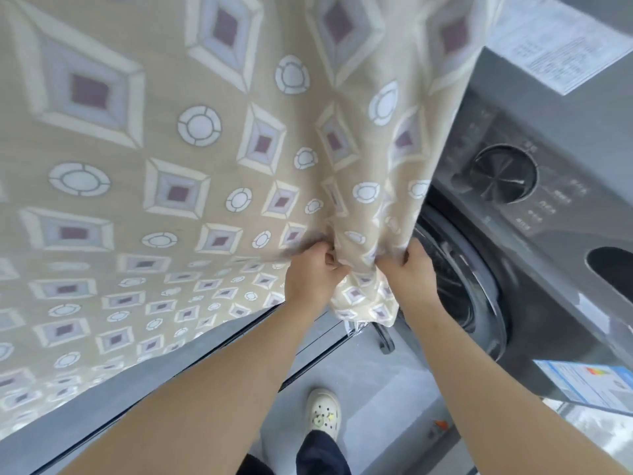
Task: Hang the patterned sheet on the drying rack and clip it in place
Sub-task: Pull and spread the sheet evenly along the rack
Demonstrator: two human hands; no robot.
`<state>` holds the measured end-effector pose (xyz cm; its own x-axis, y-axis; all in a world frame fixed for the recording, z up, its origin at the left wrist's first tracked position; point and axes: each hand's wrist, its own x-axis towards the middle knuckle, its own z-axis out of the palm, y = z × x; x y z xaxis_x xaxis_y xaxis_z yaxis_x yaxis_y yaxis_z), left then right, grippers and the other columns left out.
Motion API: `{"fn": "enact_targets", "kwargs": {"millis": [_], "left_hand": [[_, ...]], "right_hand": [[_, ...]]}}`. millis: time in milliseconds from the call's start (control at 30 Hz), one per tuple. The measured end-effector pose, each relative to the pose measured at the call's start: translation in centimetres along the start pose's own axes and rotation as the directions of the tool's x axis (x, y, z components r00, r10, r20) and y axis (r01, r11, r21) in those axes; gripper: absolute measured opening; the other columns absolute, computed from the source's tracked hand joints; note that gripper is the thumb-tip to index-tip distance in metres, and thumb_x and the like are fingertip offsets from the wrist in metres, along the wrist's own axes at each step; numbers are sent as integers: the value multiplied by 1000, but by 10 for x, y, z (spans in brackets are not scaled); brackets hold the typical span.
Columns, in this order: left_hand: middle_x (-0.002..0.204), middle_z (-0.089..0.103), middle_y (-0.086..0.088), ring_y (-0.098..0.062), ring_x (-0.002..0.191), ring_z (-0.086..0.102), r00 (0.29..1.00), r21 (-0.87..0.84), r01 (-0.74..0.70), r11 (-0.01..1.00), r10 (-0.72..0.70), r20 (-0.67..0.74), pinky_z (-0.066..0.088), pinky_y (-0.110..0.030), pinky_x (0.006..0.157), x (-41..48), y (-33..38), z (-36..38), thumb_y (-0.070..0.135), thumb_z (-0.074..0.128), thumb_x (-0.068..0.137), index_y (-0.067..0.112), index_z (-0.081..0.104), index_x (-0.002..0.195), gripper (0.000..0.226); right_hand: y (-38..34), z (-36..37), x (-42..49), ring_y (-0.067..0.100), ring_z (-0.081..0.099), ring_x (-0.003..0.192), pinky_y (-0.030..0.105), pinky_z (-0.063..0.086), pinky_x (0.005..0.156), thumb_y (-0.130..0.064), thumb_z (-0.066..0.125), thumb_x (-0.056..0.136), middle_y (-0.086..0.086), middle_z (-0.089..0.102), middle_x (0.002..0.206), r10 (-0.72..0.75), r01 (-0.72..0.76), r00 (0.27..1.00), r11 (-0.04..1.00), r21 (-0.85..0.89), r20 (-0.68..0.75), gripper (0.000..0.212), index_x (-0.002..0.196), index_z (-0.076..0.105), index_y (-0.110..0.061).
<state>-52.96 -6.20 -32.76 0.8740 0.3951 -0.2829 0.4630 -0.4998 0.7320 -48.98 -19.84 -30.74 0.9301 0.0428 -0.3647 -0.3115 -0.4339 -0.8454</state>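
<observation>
1. Sheet (144, 138): it hangs spread in front of you, left of the washer (534, 255), with its lower right part gathered between your hands.
2. Left hand (313, 272): closed on a pinch of the cloth.
3. Right hand (409, 272): closed on the neighbouring fold.
4. Handling, by judgement: soft, light and limp, it sags wherever unsupported; grip the hem or corners, hands spread, not bunched cloth.
5. No rack or clips are visible.

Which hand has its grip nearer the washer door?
The right hand. It pinches the patterned sheet right in front of the washer door, while the left hand grips the same bunched edge farther from the machine.
</observation>
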Motion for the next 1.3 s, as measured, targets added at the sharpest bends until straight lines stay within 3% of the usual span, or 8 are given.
{"fn": "enact_targets", "kwargs": {"millis": [167,200,333,533,767,1067,1167,1300], "left_hand": [[84,65,9,-12,79,65,965,-77,-208,975,191,-181,50,-26,76,-9,49,-46,27,77,73,18,62,107,38],[86,66,8,-11,78,65,956,-85,-232,969,210,-207,49,-25,74,-10,59,-53,29,77,73,19,62,107,38],[73,68,2,-15,66,61,909,-4,-317,948,302,-287,45,-29,61,-8,96,-75,28,66,84,15,66,85,14],[57,50,7,-17,62,49,946,124,-254,959,273,-173,30,-27,55,-7,103,-96,25,59,90,14,60,76,18],[78,66,6,-15,81,66,948,29,-307,951,308,-76,52,-30,77,-3,131,-148,23,72,79,14,67,87,13],[77,66,13,-8,72,66,747,-18,-644,765,624,-230,53,-26,74,-26,242,-239,22,63,85,23,68,91,8],[74,60,18,-4,70,61,657,-10,-726,688,689,-305,52,-26,77,-37,280,-266,21,62,86,22,67,95,10],[75,59,20,-5,73,60,545,49,-790,611,737,-399,54,-30,74,-46,320,-289,21,60,86,23,66,100,15]], "right_hand": [[-66,-21,-9,14,59,79,37,50,76,-19,65,76,-9,62,80,-170,177,984,952,249,-49,18,93,60,-25],[-80,-25,-11,12,56,73,36,49,72,-20,64,77,-11,58,73,-219,233,972,942,243,-82,10,82,59,-27],[-111,-40,-16,9,39,55,25,33,55,-20,57,87,-8,45,58,-309,319,936,947,34,-167,30,60,43,-21],[-117,-31,-27,10,42,57,23,32,52,-19,53,89,-5,48,60,-263,247,950,963,-110,-170,23,66,49,-15],[-174,-44,-50,13,50,65,25,41,60,-14,62,80,-4,55,69,-237,243,959,970,22,-153,8,79,54,-15],[-304,-78,-87,9,46,64,20,40,59,-26,59,89,-5,50,69,-499,595,792,761,259,-352,15,80,59,-14],[-334,-96,-90,13,59,85,29,48,81,-32,50,94,-2,64,92,-495,640,763,664,386,-414,15,95,62,-22],[-359,-125,-71,18,47,120,38,38,103,-43,55,89,-5,47,132,-341,556,793,744,371,-504,49,133,38,-29]]}}
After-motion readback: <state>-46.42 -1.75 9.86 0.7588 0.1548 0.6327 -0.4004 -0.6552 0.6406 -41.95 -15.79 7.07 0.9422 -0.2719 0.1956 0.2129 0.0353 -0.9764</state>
